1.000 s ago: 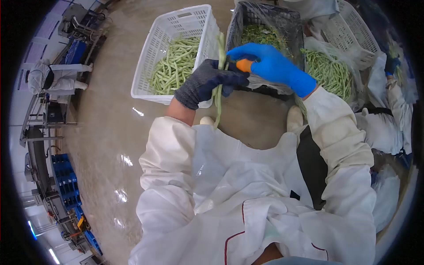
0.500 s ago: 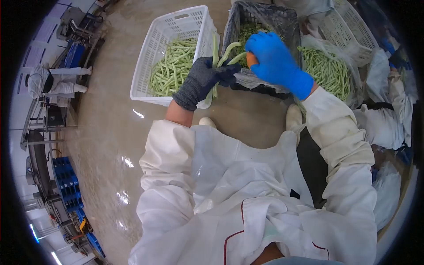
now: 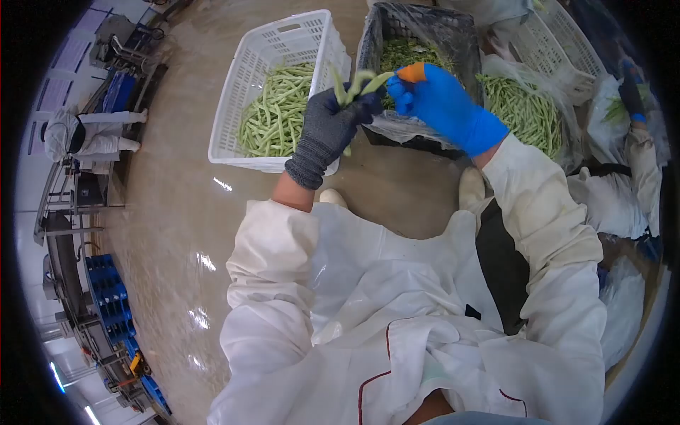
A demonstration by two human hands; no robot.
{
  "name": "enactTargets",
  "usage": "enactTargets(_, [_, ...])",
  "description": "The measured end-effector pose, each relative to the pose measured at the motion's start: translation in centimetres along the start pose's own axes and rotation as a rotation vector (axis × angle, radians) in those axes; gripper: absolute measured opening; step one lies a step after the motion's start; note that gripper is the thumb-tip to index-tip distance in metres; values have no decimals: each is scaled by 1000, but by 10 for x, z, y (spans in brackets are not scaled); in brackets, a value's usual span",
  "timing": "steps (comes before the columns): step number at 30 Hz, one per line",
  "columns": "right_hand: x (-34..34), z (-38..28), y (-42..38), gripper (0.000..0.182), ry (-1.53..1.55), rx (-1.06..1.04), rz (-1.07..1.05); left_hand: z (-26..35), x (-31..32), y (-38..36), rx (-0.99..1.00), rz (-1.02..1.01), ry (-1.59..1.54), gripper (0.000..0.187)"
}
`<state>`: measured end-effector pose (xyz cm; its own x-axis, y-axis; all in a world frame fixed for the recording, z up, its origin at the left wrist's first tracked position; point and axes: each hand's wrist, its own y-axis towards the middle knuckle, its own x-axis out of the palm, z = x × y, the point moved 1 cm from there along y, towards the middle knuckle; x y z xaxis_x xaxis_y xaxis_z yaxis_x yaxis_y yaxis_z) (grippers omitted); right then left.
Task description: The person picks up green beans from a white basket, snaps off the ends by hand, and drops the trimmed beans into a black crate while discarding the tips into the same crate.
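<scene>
My left hand (image 3: 331, 122), in a dark grey glove, is closed around a few long green beans (image 3: 373, 83) that stick up and out between its fingers. At the tip of one of them is my right hand (image 3: 443, 106), in a blue glove, its fingers pinched at the bean's end. An orange piece (image 3: 411, 72) shows at the right fingertips; I cannot tell whether it is a finger cover or a small tool. Below both hands stands a dark crate (image 3: 370, 46) lined with clear plastic, holding small green bits (image 3: 411, 53).
A white crate (image 3: 225, 117) holding green beans (image 3: 280, 106) stands on the wet floor (image 3: 177, 212) at left. To the right lie a plastic bag of beans (image 3: 520, 110) and a white crate (image 3: 559, 42). A co-worker's sleeve (image 3: 637, 149) is at far right; another person (image 3: 78, 134) works by machines.
My right hand has turned and its fingertips, with the orange piece, have risen slightly. My left hand has shifted a little with the beans, which now look blurred by motion.
</scene>
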<state>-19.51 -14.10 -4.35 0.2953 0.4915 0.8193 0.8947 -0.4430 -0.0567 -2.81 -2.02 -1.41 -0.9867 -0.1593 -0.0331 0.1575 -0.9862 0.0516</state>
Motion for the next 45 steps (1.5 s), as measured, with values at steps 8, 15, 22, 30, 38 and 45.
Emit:
enactTargets(8, [11,-13,-5,31,-1613,-778,58,3,-8,1,-152,26,3,28])
enactTargets(15, [26,-18,-18,39,-2262,-959,-93,14,-7,-4,-272,-53,-98,31])
enactTargets(22, [19,-19,-9,29,-949,-326,-48,21,1,-13,-125,-199,-356,28])
enactTargets(30, [17,-22,-9,23,-1103,-176,76,10,-10,4,-161,97,-264,29])
enactTargets(38, [13,-20,-8,31,-1395,-194,40,6,-28,11,-21,175,-387,35])
enactTargets(45, [-4,-14,-5,39,-1505,-252,215,-7,-46,14,113,222,-525,32])
